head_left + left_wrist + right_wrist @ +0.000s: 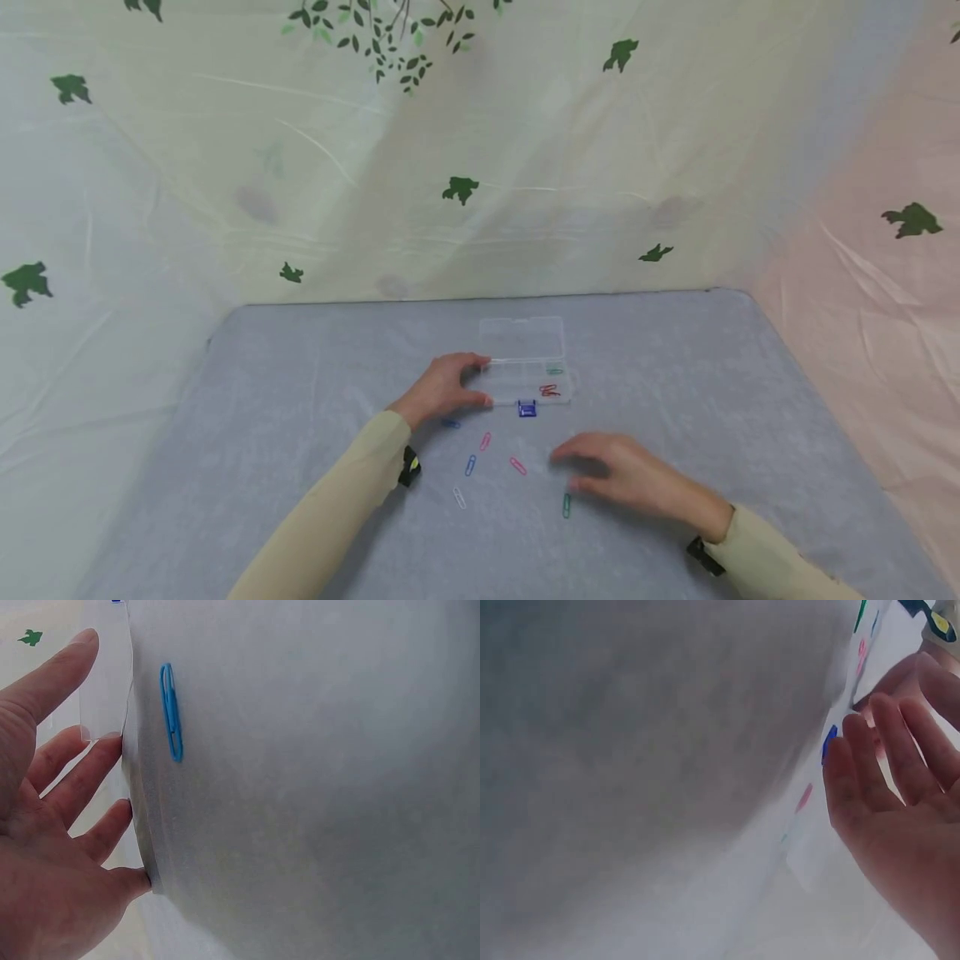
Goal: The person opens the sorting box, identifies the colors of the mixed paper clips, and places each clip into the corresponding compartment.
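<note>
A clear plastic box (508, 385) lies on the table with its lid (521, 337) swung back and a blue latch (527, 409) at the front. My left hand (447, 385) holds its left end, thumb at the front corner and fingertips by the hinge. Inside, red paper clips (550, 390) sit in a front right compartment, with a green paper clip (554, 371) behind them. My right hand (626, 471) hovers right of the loose clips, fingers loosely bent and nothing between them. Just below its thumb lies a green paper clip (566, 505).
Loose on the grey cloth-covered table (247, 467) are two pink clips, one (518, 466) nearer my right hand, a white clip (460, 498) and two blue clips, one (171, 712) close by my left hand. A pale curtain (525, 242) with leaf prints hangs behind the table.
</note>
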Demonstrator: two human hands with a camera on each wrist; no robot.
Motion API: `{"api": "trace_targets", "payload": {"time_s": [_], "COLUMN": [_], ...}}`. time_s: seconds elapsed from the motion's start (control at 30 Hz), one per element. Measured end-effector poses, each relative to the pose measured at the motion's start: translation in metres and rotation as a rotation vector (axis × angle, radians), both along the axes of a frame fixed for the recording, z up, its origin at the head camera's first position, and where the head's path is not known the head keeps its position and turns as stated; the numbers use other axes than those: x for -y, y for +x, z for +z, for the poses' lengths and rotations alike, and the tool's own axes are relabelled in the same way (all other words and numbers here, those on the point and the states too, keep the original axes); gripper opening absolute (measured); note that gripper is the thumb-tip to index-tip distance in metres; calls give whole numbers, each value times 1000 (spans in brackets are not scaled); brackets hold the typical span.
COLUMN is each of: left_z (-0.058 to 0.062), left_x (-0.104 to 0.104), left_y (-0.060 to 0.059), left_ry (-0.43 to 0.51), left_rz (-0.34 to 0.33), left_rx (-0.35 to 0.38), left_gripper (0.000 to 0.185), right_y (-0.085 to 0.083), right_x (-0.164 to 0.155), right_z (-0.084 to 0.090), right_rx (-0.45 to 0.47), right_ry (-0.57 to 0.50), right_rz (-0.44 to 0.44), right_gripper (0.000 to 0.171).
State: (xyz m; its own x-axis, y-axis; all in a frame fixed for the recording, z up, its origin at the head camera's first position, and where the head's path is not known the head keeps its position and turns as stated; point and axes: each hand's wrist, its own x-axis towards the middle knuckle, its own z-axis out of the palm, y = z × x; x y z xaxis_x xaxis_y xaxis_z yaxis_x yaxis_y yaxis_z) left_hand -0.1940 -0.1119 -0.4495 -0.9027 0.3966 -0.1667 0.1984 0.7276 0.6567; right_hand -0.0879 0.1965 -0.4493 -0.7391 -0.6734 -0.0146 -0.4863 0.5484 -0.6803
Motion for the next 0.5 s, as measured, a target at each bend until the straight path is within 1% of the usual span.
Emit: {"api": "trace_targets", "payload": {"time_s": [0.13,0.3,0.5], "left_z": [0,0,-2], "left_x": [0,0,-1], "left_y": [0,0,0], "left_ry": [-2,1,2], "left_rz": [-1,-1,5], "left_rx": [0,-2,1], "left_gripper": [70,70,69], "right_y": [2,2,3], "right_x": [0,2,6], "right_z": [-2,-5,-6], "right_rx": [40,38,56], "right_ry": [3,40,63], "right_rz": [41,104,121], "right_gripper": [32,28,21]}}
